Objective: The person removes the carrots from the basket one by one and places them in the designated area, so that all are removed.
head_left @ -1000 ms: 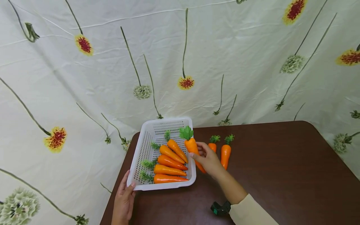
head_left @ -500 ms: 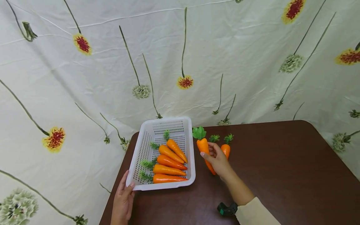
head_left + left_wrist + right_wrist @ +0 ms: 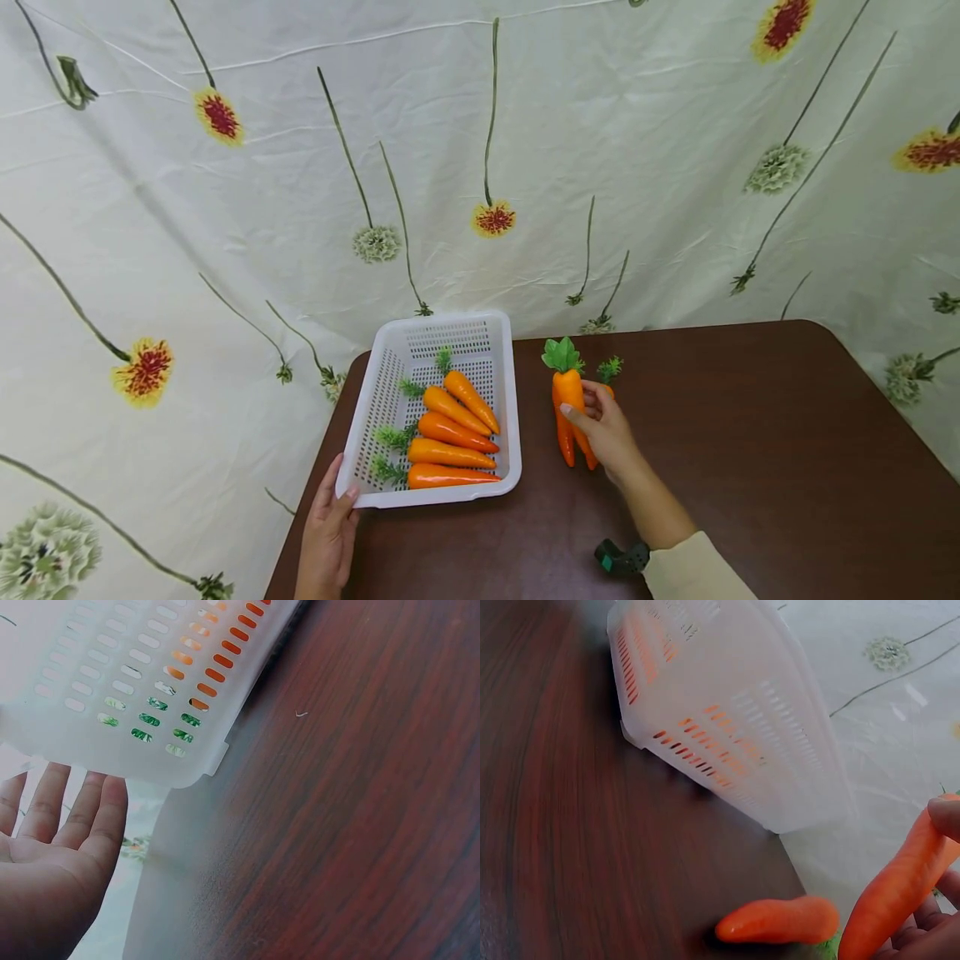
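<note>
Since one second ago, the right hand (image 3: 609, 429) and its held carrot (image 3: 567, 392) are displaced to the right, from the basket's rim to a position over the loose carrots; the left hand (image 3: 327, 529) and the basket are essentially unmoved. White floral cloth (image 3: 637, 125) forms the backdrop. Dark brown table (image 3: 765, 417) extends in front of it. White perforated basket (image 3: 510, 400) occupies the table's left end. Left hand grips the basket's near left corner, thumb at the rim, fingers against the outside. Right hand pinches the held carrot between thumb and fingers, leafy end up; contact between its tip and the table cannot be determined. Five carrots (image 3: 452, 454) lie side by side inside the basket, tips toward the right. Two loose carrots (image 3: 562, 429) are partly hidden by the right hand and its load. Black wrist device (image 3: 621, 557) is at the right wrist
</note>
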Motion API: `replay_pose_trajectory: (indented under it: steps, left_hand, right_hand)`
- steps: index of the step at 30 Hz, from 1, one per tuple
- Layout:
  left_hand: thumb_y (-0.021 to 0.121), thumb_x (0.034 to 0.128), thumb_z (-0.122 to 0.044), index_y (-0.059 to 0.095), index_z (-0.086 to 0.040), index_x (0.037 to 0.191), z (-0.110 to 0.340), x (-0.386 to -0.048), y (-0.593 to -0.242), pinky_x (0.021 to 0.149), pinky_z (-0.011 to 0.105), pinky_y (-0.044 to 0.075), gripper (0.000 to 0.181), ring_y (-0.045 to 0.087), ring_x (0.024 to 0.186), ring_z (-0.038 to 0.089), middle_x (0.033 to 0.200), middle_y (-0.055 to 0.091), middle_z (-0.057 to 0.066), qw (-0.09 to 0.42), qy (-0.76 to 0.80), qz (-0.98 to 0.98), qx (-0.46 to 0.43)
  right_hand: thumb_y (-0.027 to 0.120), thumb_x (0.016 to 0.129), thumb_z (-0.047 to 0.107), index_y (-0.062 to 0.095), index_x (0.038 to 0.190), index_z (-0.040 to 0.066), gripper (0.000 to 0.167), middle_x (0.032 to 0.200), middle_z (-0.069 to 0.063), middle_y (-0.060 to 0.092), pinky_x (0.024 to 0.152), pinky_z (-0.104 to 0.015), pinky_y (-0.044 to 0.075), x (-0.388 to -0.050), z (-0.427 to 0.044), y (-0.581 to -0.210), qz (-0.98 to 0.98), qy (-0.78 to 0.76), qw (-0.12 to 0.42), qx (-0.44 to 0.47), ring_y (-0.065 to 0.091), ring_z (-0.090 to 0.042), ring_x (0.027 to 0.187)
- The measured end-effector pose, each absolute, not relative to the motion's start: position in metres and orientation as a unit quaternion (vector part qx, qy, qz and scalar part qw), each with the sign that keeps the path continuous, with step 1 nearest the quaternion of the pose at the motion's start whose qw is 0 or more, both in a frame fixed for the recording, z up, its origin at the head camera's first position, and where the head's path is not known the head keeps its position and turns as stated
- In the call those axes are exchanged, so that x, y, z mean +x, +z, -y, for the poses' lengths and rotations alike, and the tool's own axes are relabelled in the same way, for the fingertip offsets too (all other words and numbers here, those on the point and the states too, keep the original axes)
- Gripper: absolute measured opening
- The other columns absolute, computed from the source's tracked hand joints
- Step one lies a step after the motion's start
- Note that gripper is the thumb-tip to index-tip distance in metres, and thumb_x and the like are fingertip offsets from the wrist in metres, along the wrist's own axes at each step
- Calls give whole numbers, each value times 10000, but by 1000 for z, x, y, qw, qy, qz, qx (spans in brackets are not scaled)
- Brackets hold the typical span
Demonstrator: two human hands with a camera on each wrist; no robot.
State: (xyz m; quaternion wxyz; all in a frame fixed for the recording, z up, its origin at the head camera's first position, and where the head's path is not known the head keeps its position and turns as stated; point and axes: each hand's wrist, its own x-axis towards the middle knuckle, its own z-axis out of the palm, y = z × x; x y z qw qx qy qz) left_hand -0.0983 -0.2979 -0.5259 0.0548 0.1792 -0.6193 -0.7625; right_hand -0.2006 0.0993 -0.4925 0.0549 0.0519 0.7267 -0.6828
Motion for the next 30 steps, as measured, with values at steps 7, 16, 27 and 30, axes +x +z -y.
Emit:
replay_pose_trajectory:
  steps: [7, 16, 27, 30]
  left_hand:
    - [527, 1056, -158, 245, -177, 1616, 298, -98, -527, 952, 185, 529, 627, 605, 1174, 10, 1456, 432, -105, 55, -766, 619, 166]
    - [526, 1057, -160, 237, -189, 1619, 298, -99, -528, 938, 181, 534, 633, 607, 1166, 14, 1456, 426, -105, 53, -768, 617, 166]
    - [514, 1061, -153, 229, -180, 1620, 297, -98, -526, 946, 182, 530, 629, 601, 1178, 17, 1469, 415, -88, 54, -768, 618, 161]
    - [515, 1061, -156, 228, -181, 1620, 297, -98, -526, 945, 182, 531, 629, 603, 1174, 20, 1468, 414, -89, 54, -768, 618, 161]
  right_hand:
    - [678, 980, 218, 462, 1446, 102, 527, 1199, -112, 548, 853, -264, 475, -201, -113, -499, -732, -675, 46, 84, 550, -172, 1018]
    - [666, 988, 209, 437, 1436, 74, 521, 1137, -72, 509, 804, -233, 468, -201, -130, -510, -728, -677, 27, 108, 510, -146, 958]
    - [658, 992, 261, 416, 1467, 77, 564, 1215, -110, 531, 788, -209, 468, -199, -149, -516, -729, -667, 23, 150, 509, -133, 970]
    - [654, 993, 287, 405, 1475, 71, 584, 1258, -122, 525, 787, -191, 472, -199, -154, -519, -732, -663, 27, 158, 513, -121, 987]
